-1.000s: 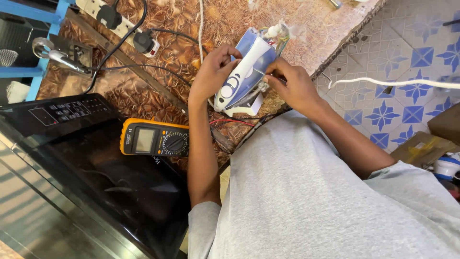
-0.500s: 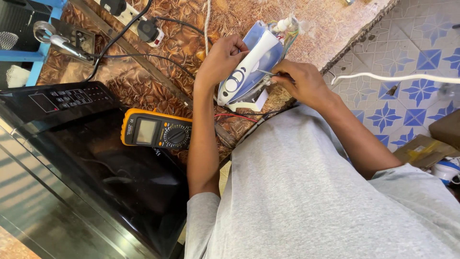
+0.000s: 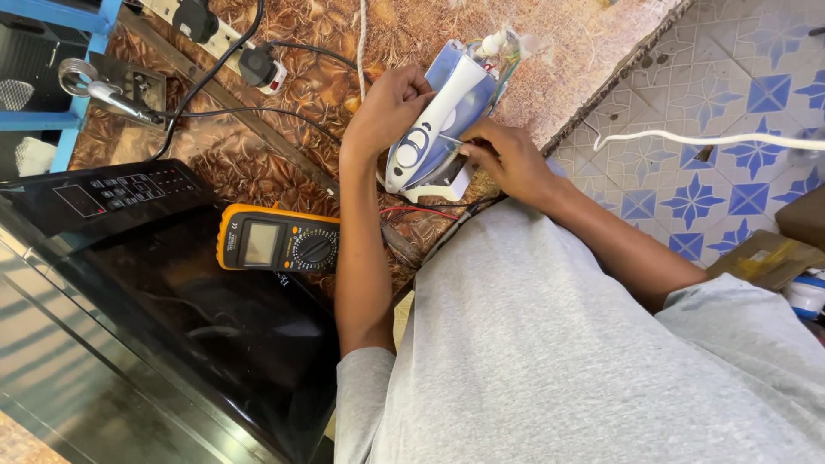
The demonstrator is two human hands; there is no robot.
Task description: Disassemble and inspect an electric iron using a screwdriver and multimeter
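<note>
1. The left hand (image 3: 391,107) grips the blue-and-white plastic clothes iron (image 3: 438,129), holding it tilted above the brown patterned worktop (image 3: 593,43)
2. The right hand (image 3: 507,159) pinches what seems a thin metal tool against the iron's side
3. A yellow-cased multimeter (image 3: 277,241) lies nearby, beside a black glass-topped appliance (image 3: 155,309)

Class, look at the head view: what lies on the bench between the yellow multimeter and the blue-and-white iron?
The left forearm crosses that stretch, and red and black wires run over the brown patterned bench there. The multimeter and iron stay apart.
</note>
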